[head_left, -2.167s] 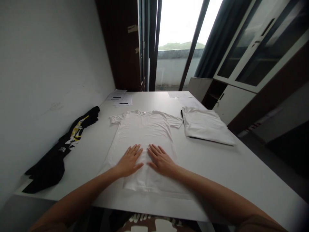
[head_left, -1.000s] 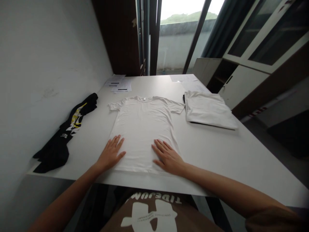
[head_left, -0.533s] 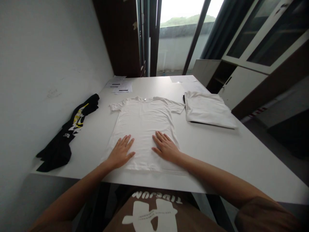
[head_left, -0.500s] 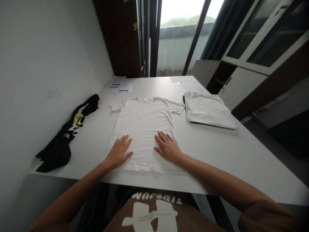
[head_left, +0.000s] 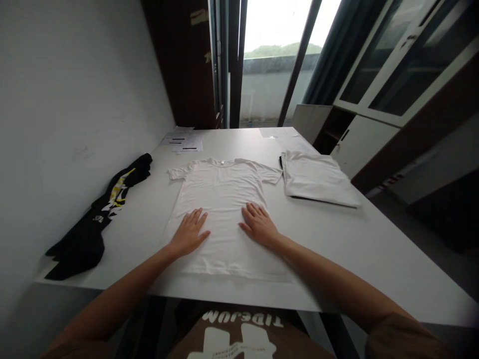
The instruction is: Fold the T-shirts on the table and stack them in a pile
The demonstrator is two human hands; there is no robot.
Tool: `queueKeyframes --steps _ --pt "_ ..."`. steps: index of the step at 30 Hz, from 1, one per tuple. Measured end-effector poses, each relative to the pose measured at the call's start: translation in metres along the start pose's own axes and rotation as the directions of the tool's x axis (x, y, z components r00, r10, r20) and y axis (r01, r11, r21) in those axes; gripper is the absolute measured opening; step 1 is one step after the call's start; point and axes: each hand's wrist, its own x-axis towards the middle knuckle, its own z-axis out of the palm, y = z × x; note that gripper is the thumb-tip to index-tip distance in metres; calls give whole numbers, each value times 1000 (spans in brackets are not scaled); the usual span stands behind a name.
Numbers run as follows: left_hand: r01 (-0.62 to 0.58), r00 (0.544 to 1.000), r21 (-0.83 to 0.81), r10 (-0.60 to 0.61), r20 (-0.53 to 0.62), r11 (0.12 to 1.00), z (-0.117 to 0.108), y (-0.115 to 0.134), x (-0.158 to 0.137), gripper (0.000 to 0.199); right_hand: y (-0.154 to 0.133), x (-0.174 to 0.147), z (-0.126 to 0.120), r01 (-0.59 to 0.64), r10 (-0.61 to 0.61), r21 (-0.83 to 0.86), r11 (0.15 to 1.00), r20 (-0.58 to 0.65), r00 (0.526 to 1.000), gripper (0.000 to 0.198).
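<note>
Fingers of left hand (head_left: 189, 233) and right hand (head_left: 259, 225) spread apart, palms flat on white T-shirt (head_left: 224, 192). Shirt laid out flat, mid-table (head_left: 337, 239). Folded white stack (head_left: 316, 179) to right; black garment (head_left: 97, 214) left.

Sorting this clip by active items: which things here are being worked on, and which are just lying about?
In hand:
- spread white T-shirt, flat on the table
- left hand and right hand, both palm-down on its lower half

Lying about:
- folded white garments, right of the shirt
- black printed garment, by the wall
- papers, at the far edge
</note>
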Motion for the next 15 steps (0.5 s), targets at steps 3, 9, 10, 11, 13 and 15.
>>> queueKeyframes --steps 3,9,10,11,13,15 --pt "70 997 7 -70 -23 998 0 -3 10 69 11 13 -2 -88 87 -19 996 -39 995 70" --pt "-13 1000 -9 13 -21 1000 0 -2 36 66 8 35 3 64 -64 0 998 -14 998 69" --pt "23 1000 0 -23 -8 1000 2 -8 37 66 11 35 4 20 -20 -5 1000 -22 1000 68" --pt "69 998 13 -69 -2 998 3 -15 38 66 13 36 4 -37 36 -10 999 -38 999 68" --pt "148 989 35 -148 -9 988 5 -24 41 68 16 39 4 -119 118 -13 993 -65 991 68" --pt "158 987 37 -157 -21 987 6 -22 48 71 13 43 4 -98 97 -10 995 -65 993 68"
